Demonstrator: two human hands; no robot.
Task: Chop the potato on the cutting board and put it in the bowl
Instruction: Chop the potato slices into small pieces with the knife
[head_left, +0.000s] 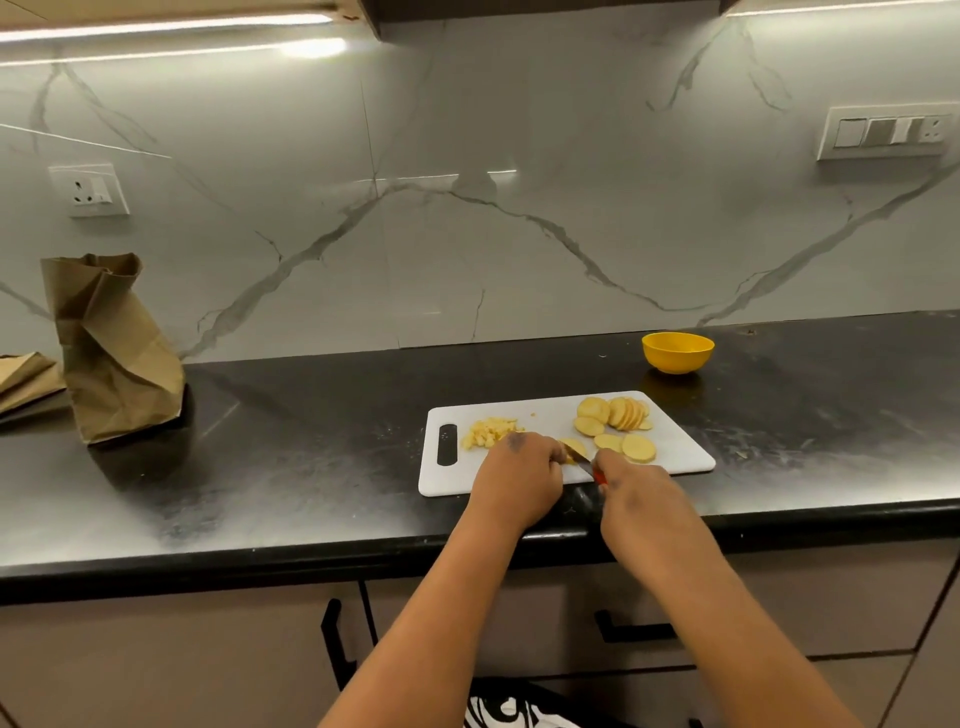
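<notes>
A white cutting board (675, 452) lies on the black counter. Round potato slices (618, 415) are fanned out at its right half, and a heap of small chopped potato pieces (488, 431) sits near its left end. My left hand (519, 478) holds down a potato slice (574, 447) at the board's middle with curled fingers. My right hand (639, 499) grips a red-handled knife (589, 467), its blade against that slice. A yellow bowl (678, 352) stands behind the board to the right; its inside is hidden.
A crumpled brown paper bag (114, 348) stands at the far left of the counter (311, 457), with a flat brown bag (23, 376) beside it. The marble wall has sockets at left and right. Cabinet drawers with black handles (332, 639) are below the counter edge.
</notes>
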